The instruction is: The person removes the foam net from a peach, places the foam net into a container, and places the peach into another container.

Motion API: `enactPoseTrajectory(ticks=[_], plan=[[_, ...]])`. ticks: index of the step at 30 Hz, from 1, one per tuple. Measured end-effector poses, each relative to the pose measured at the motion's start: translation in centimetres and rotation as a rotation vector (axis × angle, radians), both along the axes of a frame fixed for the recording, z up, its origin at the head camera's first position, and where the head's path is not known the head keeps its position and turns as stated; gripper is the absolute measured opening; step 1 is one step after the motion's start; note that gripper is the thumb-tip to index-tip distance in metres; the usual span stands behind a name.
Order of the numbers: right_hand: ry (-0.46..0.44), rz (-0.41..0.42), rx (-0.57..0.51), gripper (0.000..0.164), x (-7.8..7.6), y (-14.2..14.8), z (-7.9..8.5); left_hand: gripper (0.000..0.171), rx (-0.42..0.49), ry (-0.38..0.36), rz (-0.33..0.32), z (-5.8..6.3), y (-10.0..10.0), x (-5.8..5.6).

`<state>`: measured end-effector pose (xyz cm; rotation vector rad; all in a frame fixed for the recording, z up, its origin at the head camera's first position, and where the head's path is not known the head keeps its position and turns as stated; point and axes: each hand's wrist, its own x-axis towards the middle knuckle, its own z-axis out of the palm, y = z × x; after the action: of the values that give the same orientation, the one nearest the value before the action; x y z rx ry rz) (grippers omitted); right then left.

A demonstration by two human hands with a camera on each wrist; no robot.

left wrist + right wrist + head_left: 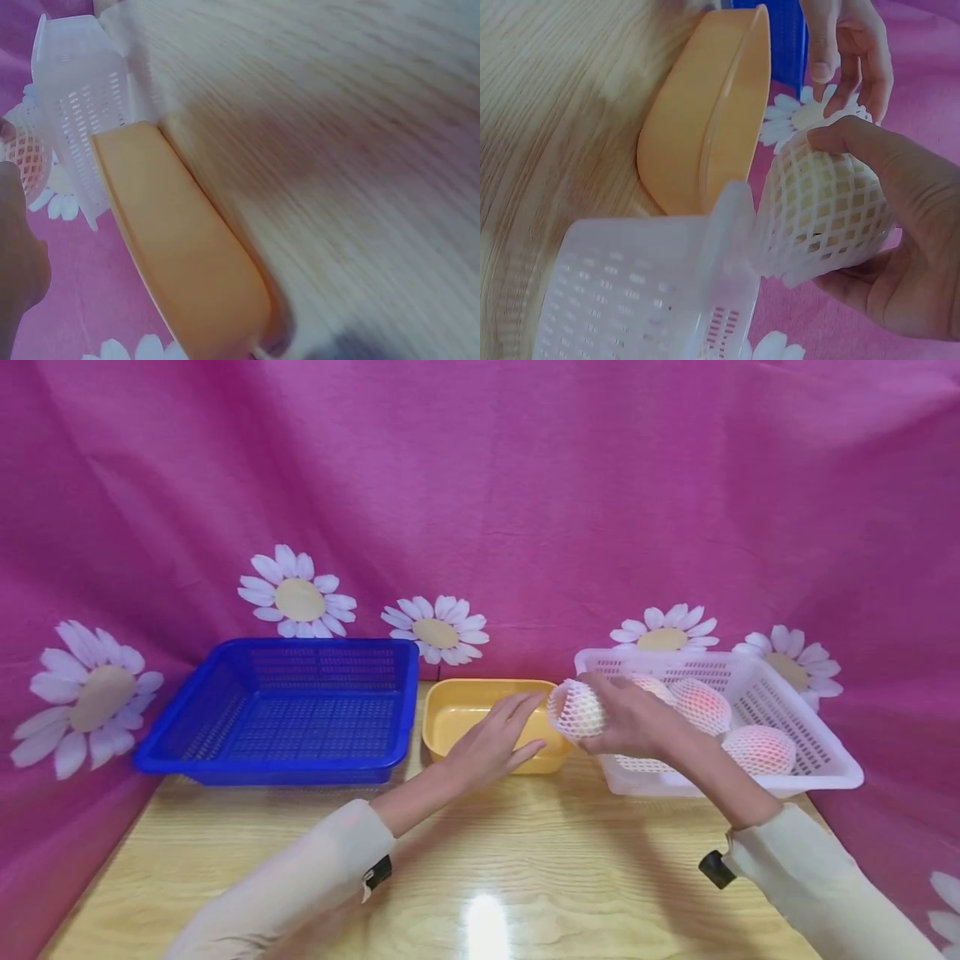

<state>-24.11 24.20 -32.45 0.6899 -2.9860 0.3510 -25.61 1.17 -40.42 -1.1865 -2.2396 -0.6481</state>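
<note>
My right hand [630,717] grips a round, pale yellow fruit in a white foam net [577,710], thumb on one side and fingers on the other. It is over the left edge of the white basket [832,772]. In the right wrist view the net's open weave shows around the fruit [821,206]. My left hand [491,739] is above the yellow-orange basin [438,735], fingers extended toward the netted fruit and nothing in its grasp. Several pinkish netted fruits [759,750] lie in the white basket, some of them partly behind my right hand.
A blue basket [277,764] stands to the left of the basin, on the wooden table [525,860]. Behind everything hangs a magenta cloth [510,510] printed with large daisies.
</note>
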Motion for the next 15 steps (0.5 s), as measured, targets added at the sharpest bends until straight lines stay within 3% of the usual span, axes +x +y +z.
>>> enactPoseTrajectory(ticks=[7,15], plan=[[0.038,0.040,0.007,0.083,0.1,-1.1,-0.8,0.063,-0.002,0.021,0.009,-0.8,-1.6,0.5],[0.112,0.081,0.036,0.087,0.6,-2.4,-1.5,0.064,-0.006,0.051,0.036,-1.5,-2.8,1.2]])
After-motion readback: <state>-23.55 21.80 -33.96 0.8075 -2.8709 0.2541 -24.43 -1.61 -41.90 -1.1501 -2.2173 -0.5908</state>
